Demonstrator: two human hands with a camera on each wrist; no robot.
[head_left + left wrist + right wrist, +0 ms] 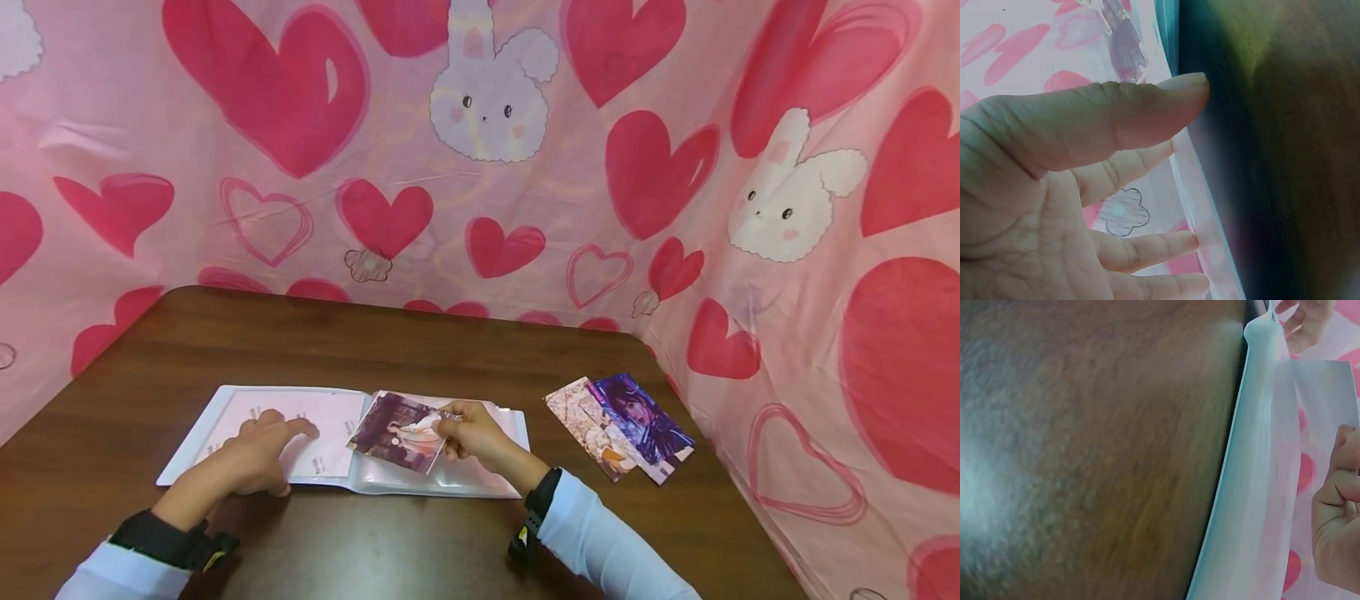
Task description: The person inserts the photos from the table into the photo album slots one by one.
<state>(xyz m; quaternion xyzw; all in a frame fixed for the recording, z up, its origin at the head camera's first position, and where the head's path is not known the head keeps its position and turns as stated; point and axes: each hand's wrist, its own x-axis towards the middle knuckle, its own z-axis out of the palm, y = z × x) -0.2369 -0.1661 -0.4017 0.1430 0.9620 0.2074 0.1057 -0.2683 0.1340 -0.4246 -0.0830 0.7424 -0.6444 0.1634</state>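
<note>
Behind your work hangs a pink fabric backdrop [525,200] printed with red hearts and white rabbits. In front of it you have a dark brown wooden table [420,337], its grain showing. On the table lies a white-edged photo album [187,450], spread open, its left page bearing a pale pink sheet with small dark print, its right side made of clear glossy pockets. Your pale blue sleeves [615,542] come in from the near edge. Your left hand [258,454] is over the left page, fingers apart and grasping nothing; you cannot tell from here how firmly it meets the page. Your right hand [472,433] pinches a picture card [393,433] by its right side, tilted above the album's middle and right page; it shows a figure in pale robes against dark brown. To the album's right, well apart from it, a purple-blue illustrated card [645,425] overlaps a cream-and-pink card [585,417]. Black wristbands [545,492] circle both your wrists.
</note>
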